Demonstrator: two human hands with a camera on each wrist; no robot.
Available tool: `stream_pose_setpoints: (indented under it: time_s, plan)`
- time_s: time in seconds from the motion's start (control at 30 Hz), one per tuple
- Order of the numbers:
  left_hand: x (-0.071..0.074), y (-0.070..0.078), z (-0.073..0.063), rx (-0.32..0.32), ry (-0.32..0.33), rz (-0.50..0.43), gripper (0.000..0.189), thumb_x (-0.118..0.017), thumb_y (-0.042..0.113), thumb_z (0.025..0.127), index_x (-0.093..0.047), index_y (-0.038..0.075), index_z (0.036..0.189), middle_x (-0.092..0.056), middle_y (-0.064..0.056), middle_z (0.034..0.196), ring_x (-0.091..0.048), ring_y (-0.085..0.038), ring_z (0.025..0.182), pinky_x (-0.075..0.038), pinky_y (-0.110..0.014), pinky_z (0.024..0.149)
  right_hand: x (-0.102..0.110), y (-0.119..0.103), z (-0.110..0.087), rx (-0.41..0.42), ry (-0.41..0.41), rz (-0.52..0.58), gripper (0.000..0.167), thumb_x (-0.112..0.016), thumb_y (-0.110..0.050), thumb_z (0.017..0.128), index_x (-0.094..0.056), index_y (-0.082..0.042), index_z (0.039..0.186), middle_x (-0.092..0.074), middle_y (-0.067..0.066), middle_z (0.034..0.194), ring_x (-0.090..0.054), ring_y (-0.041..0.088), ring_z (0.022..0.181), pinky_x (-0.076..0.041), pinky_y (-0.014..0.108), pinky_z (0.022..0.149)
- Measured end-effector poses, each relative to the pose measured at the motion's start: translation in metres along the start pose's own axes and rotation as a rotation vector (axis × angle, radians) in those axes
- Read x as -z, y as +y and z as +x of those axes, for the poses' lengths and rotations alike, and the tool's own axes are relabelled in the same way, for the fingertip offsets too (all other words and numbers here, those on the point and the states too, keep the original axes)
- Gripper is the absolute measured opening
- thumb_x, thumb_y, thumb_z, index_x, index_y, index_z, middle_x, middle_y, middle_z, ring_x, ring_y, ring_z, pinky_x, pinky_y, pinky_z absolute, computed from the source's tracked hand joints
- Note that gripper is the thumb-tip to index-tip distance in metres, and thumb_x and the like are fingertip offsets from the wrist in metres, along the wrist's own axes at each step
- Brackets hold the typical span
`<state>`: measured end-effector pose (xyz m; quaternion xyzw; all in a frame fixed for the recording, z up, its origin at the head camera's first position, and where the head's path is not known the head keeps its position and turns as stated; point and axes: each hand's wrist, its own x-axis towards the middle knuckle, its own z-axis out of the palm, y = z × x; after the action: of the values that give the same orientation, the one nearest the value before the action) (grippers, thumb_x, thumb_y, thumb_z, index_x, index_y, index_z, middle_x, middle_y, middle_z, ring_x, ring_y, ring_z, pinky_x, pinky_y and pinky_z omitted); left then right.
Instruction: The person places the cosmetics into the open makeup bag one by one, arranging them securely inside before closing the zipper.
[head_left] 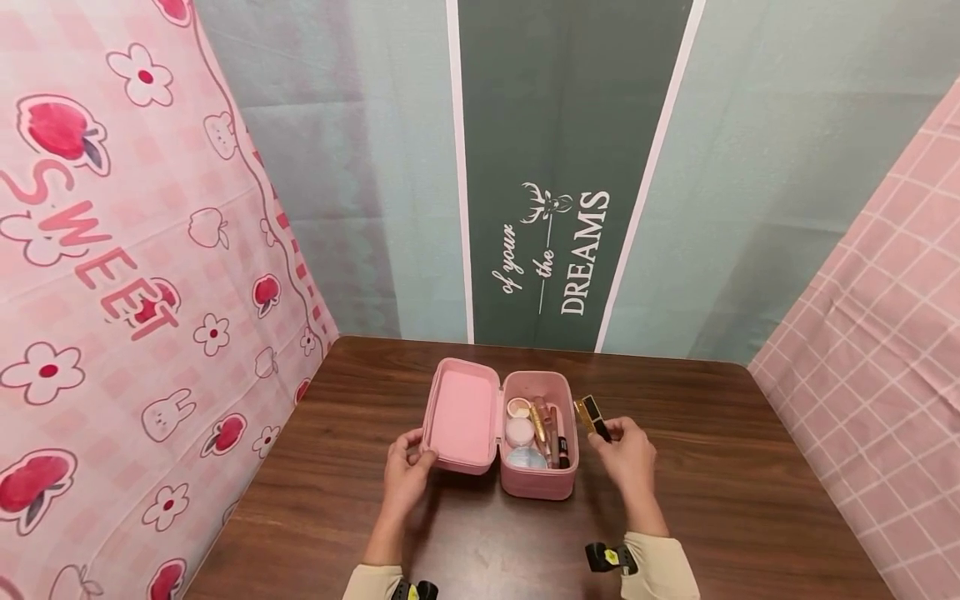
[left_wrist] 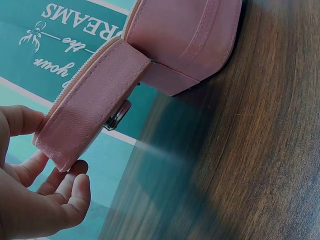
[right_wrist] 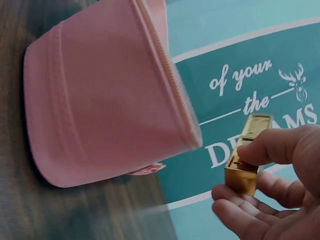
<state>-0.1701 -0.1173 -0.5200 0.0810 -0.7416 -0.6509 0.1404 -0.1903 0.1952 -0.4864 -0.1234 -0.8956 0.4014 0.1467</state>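
A pink zip-up makeup case (head_left: pixel 537 487) stands on the table with its lid (head_left: pixel 465 417) folded out to the left. My left hand (head_left: pixel 407 475) grips the lid's near left corner, thumb on one side and fingers on the other, as the left wrist view also shows for the lid (left_wrist: pixel 90 97). To the right of the case, my right hand (head_left: pixel 628 454) pinches a small gold-and-black rectangular cosmetic item (head_left: pixel 591 414). It hangs beside the rim, outside the case. The right wrist view shows the gold item (right_wrist: pixel 241 180) between thumb and fingers.
Inside the case lie a round powder compact (head_left: pixel 519 407), a pink round jar (head_left: pixel 519 432), a pale blue round compact (head_left: pixel 527 457), a gold tube (head_left: pixel 537 422) and several slim tubes. A brown wooden table (head_left: pixel 720 500) extends around it. Printed cloths hang behind and on both sides.
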Motion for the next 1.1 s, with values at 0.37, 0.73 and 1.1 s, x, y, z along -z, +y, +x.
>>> stream_pose_setpoints:
  time_s: [0.37,0.73,1.1]
  plan:
    - [0.000,0.000,0.002,0.025,0.002,0.015,0.037,-0.064,-0.003,0.078,-0.056,-0.007,0.113,-0.045,-0.020,0.111,-0.057,-0.033,0.087,-0.047,-0.020,0.063,0.003,-0.024,0.013,-0.065,-0.159,-0.151,0.032,-0.070,-0.030,0.076,-0.062,-0.001,0.089,-0.062,0.010,0.079,-0.053,0.026,0.066,-0.040,0.040,0.052]
    - [-0.001,-0.001,0.003,0.026,0.000,0.019,0.037,-0.064,-0.002,0.078,-0.056,-0.007,0.114,-0.045,-0.020,0.111,-0.057,-0.032,0.086,-0.047,-0.021,0.064,-0.011,-0.034,0.023,-0.089,-0.255,-0.232,0.031,-0.068,-0.031,0.078,-0.062,-0.002,0.085,-0.059,0.009,0.074,-0.052,0.025,0.065,-0.040,0.037,0.051]
    - [0.000,-0.002,0.003,0.028,-0.001,0.025,0.037,-0.064,-0.002,0.078,-0.056,-0.006,0.114,-0.046,-0.020,0.111,-0.057,-0.032,0.087,-0.047,-0.021,0.065,-0.016,-0.043,0.029,-0.079,-0.297,-0.277,0.028,-0.067,-0.028,0.079,-0.062,-0.001,0.085,-0.060,0.010,0.075,-0.054,0.027,0.068,-0.041,0.044,0.061]
